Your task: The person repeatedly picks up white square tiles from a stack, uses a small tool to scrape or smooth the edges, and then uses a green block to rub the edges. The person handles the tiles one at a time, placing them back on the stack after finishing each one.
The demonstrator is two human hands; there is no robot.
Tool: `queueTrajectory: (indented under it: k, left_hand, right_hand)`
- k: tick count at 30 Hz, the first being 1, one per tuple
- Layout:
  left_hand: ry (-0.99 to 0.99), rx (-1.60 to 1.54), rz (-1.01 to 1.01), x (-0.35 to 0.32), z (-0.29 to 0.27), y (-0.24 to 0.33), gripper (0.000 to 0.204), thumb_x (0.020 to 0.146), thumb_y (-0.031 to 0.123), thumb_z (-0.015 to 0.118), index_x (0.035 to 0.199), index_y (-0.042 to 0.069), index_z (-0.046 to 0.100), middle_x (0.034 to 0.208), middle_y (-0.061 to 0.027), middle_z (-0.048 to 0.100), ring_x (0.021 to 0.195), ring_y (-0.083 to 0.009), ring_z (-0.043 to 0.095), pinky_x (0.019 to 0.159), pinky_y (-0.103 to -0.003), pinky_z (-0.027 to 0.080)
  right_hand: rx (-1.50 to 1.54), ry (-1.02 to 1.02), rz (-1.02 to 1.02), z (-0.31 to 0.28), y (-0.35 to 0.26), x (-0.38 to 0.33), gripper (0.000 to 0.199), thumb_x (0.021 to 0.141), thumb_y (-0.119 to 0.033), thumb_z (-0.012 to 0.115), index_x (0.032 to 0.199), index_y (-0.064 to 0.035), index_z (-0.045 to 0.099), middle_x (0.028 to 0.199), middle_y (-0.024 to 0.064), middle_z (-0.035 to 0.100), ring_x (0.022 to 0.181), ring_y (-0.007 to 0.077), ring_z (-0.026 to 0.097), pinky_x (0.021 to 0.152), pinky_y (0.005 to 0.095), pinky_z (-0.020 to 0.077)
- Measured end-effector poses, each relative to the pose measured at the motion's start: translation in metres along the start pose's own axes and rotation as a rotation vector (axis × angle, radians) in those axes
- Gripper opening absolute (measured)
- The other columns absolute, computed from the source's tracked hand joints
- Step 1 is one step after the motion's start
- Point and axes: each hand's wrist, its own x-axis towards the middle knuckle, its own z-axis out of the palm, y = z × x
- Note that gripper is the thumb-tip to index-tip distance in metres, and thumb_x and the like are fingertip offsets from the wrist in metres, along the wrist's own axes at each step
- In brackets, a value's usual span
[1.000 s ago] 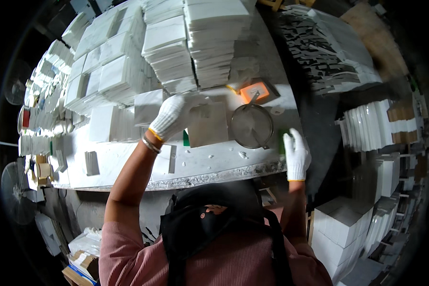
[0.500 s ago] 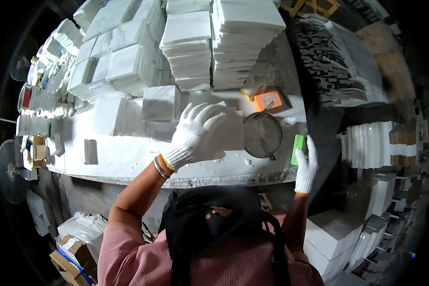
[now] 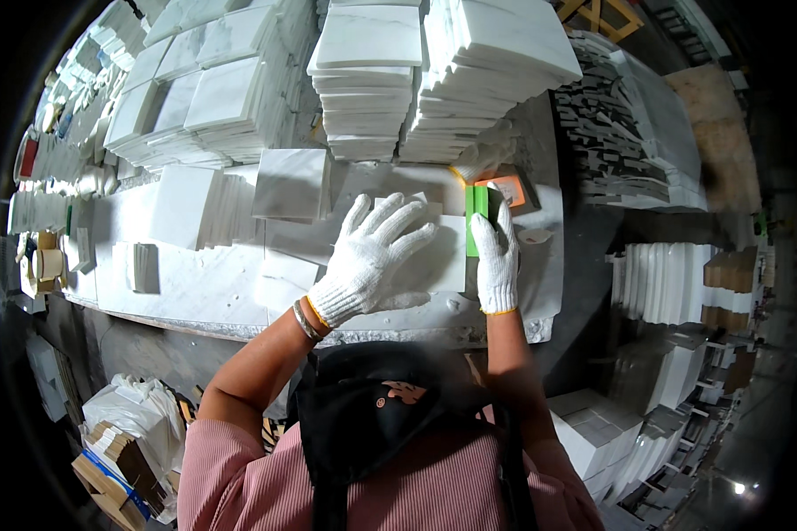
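Observation:
My left hand [image 3: 372, 257], in a white knit glove, lies with its fingers spread on a flat white marble tile [image 3: 447, 257]. My right hand [image 3: 498, 265], gloved the same way, grips a bright green rectangular block [image 3: 475, 212] along its long side. The block stands over the tile's right edge; whether it touches the stone I cannot tell. Just beyond it sits an orange box [image 3: 510, 190], partly covered by my right fingers. Another pale tile [image 3: 285, 279] lies left of my left wrist.
Tall stacks of white marble tiles [image 3: 367, 40] line the back. Tiles lean in a row [image 3: 186, 208] at the left, beside a thicker square stack [image 3: 290, 181]. A loose glove [image 3: 487, 161] rests behind the orange box. The table's rough front edge [image 3: 416, 336] runs close to me.
My right hand has brought the green block leftward from the table's right side to the tile. The round strainer seen there is no longer visible. My left hand stays spread on the tile.

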Motion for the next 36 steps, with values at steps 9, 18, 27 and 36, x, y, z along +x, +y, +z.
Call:
queueTrajectory:
  k: [9, 18, 27, 36]
  left_hand:
    - [0.038, -0.055, -0.018, -0.003, 0.001, -0.001, 0.085, 0.062, 0.059, 0.081, 0.133, 0.018, 0.058, 0.153, -0.0109, 0.041, 0.141, -0.0362, 0.036, 0.116, -0.061, 0.021]
    - [0.026, -0.056, -0.035, -0.005, 0.005, -0.004, 0.086, 0.063, 0.058, 0.081, 0.136, 0.021, 0.056, 0.153, -0.0101, 0.041, 0.142, -0.0359, 0.036, 0.117, -0.059, 0.021]
    - [0.022, -0.049, -0.04, -0.007, 0.004, -0.002, 0.086, 0.062, 0.057, 0.081, 0.137, 0.021, 0.056, 0.154, -0.0106, 0.039, 0.142, -0.0361, 0.035, 0.117, -0.059, 0.021]
    - [0.037, -0.051, -0.008, -0.002, 0.005, -0.002, 0.086, 0.062, 0.057, 0.082, 0.135, 0.021, 0.056, 0.154, -0.0101, 0.039, 0.142, -0.036, 0.036, 0.117, -0.059, 0.021]
  right_hand:
    - [-0.363, -0.044, -0.342, -0.004, -0.011, -0.025, 0.064, 0.086, -0.011, 0.065, 0.145, 0.0013, 0.043, 0.131, 0.0165, 0.057, 0.121, 0.0249, 0.055, 0.106, 0.0367, 0.0419]
    - [-0.418, -0.061, -0.48, -0.003, -0.027, -0.046, 0.064, 0.08, -0.001, 0.065, 0.141, -0.0005, 0.048, 0.125, 0.016, 0.059, 0.109, 0.0279, 0.058, 0.098, 0.0377, 0.048]
    - [0.396, -0.021, 0.173, -0.02, -0.001, 0.0, 0.058, 0.091, -0.022, 0.059, 0.144, -0.003, 0.046, 0.121, 0.0071, 0.06, 0.105, 0.015, 0.059, 0.094, 0.0297, 0.0463]
    - [-0.056, -0.054, -0.033, -0.004, 0.006, 0.02, 0.063, 0.092, -0.037, 0.063, 0.144, -0.0051, 0.047, 0.117, 0.0128, 0.064, 0.099, 0.0147, 0.061, 0.089, 0.0291, 0.0485]
